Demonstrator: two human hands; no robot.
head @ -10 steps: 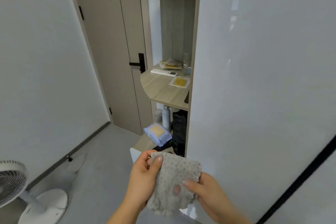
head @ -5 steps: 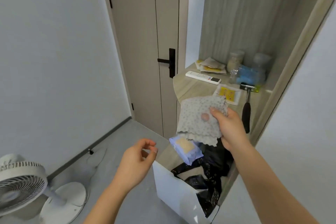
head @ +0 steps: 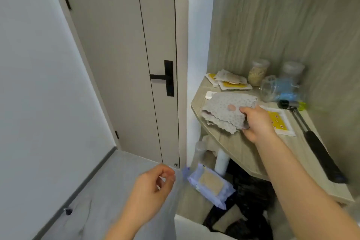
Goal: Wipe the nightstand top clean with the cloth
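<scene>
My right hand [head: 257,122] grips a grey dotted cloth [head: 226,112] and holds it on the left part of the wooden nightstand top [head: 239,146], a curved light-wood shelf. The cloth covers most of a white remote [head: 210,95]. My left hand [head: 153,187] hangs low over the floor, left of the shelf, fingers loosely curled with nothing in them.
On the top lie yellow sachets [head: 228,82], two jars [head: 258,72], a clear bag with blue items [head: 280,89], a yellow-and-white packet [head: 278,122] and a black-handled hammer [head: 319,148]. Below sit a wipes pack [head: 211,183] and black bags [head: 247,210]. A door [head: 136,54] stands left.
My right hand has carried the cloth forward and down onto the nightstand top. My left hand let go of the cloth a second ago and stays low. The view has moved closer.
</scene>
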